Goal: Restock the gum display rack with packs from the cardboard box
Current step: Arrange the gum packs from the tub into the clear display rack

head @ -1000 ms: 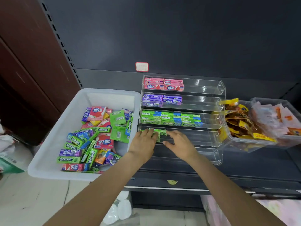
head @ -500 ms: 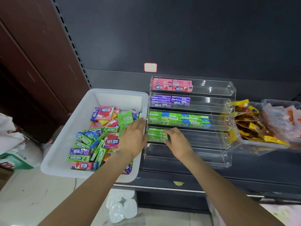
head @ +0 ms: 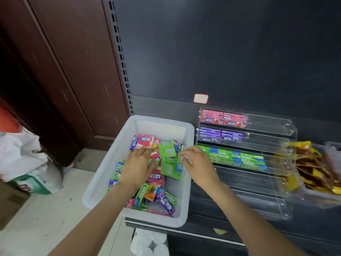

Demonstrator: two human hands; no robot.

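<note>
Reaching into white plastic bin [head: 103, 180] of mixed gum packs [head: 167, 197]: left hand [head: 137, 166] flat, fingers spread, on packs; right hand [head: 198, 164] loosely curled, grip unclear, beside clear acrylic rack [head: 276, 126].

Dark shelving panel [head: 230, 52], brown door [head: 60, 71], pale floor [head: 46, 218]

Two hands [head: 137, 166], one white bin [head: 103, 174], one rack [head: 287, 126].
</note>
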